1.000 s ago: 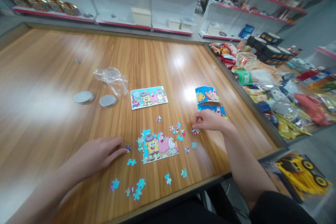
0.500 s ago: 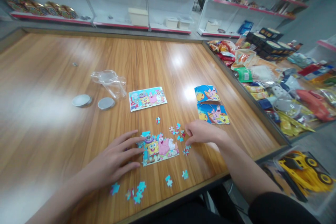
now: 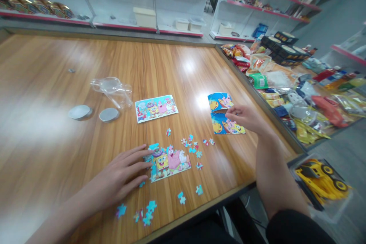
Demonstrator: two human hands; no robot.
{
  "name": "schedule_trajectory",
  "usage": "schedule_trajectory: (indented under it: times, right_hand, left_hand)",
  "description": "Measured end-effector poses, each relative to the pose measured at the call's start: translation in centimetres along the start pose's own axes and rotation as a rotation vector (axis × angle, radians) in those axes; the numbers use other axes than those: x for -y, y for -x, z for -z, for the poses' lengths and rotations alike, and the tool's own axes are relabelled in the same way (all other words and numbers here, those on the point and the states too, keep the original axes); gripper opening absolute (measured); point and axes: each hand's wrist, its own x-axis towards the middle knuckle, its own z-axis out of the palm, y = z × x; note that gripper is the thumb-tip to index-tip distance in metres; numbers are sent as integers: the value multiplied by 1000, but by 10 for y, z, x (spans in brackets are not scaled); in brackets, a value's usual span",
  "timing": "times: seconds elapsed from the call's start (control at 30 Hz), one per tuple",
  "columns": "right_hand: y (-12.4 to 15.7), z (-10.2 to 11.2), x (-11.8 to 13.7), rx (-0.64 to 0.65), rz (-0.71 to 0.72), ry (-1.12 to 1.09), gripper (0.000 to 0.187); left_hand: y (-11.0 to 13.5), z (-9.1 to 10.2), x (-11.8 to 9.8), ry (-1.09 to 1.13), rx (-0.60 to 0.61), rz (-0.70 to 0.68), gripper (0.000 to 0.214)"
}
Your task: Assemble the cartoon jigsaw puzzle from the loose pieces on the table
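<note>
A partly assembled jigsaw puzzle with cartoon figures lies near the table's front edge. My left hand rests open at its left side, fingers spread and fingertips on its left edge. My right hand hovers over the right part of two blue picture cards, its fingertips drawn together. Whether anything small is between them is hidden. Loose puzzle pieces are scattered to the puzzle's right, and more pieces lie in front of it. Behind the puzzle lies a printed reference picture; a single piece sits between them.
Two round grey lids and crumpled clear plastic packaging lie at the left on the wooden table. Packaged snacks crowd the surface on the right. A boxed yellow toy truck is at lower right. Shelves line the back.
My right hand has moved up and right from the loose pieces to the blue cards, uncovering pieces beneath it. My left hand stays by the puzzle. The view has shifted slightly.
</note>
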Motion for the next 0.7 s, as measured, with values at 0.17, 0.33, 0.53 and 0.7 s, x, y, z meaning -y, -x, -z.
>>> schedule_trajectory:
  times: [0.17,0.33,0.53,0.7]
  right_hand:
    - [27,24,11,323,1,34,34]
    - [49,36,33,728,-80,233,48]
    - [58,36,50,769,-75,260,61]
    - [47,13,56,552,61,247,35]
  left_hand:
    - [5,-4,5,-36,-30,-38,38]
    - [9,-13,14,-86,-88,-98,45]
    - [9,-14,15,-67,-106,-101,45]
    - [7,-6,8,-128,-67,-98,45]
